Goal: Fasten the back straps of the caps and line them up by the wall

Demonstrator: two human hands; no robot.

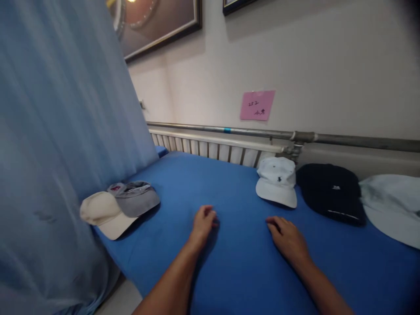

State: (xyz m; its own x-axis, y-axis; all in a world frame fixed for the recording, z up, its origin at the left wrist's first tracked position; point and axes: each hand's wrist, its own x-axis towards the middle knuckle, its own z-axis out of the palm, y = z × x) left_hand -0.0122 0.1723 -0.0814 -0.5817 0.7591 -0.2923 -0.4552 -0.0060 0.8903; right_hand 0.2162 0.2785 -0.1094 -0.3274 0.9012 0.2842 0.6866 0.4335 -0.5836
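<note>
My left hand point(204, 223) is over the middle of the blue-covered surface point(197, 179), its fingers loosely bent and apart, with nothing in them. To its right, my right hand point(288, 236) rests low over the same cover, empty, thumb and fingers slightly apart. Nearest to it, just beyond the fingertips, is a white baseball cap point(277, 179) with a small dark emblem. A navy baseball cap point(330, 190) and a pale baseball cap point(392, 205), cut off by the frame edge, follow to the right. At far left, a cream baseball cap point(106, 212) lies against a grey baseball cap point(138, 199).
A blue curtain point(59, 131) hangs along the left side. Behind the surface run a metal pipe point(197, 127) and a white radiator point(210, 148). A pink note point(257, 105) is stuck on the wall, with framed pictures above.
</note>
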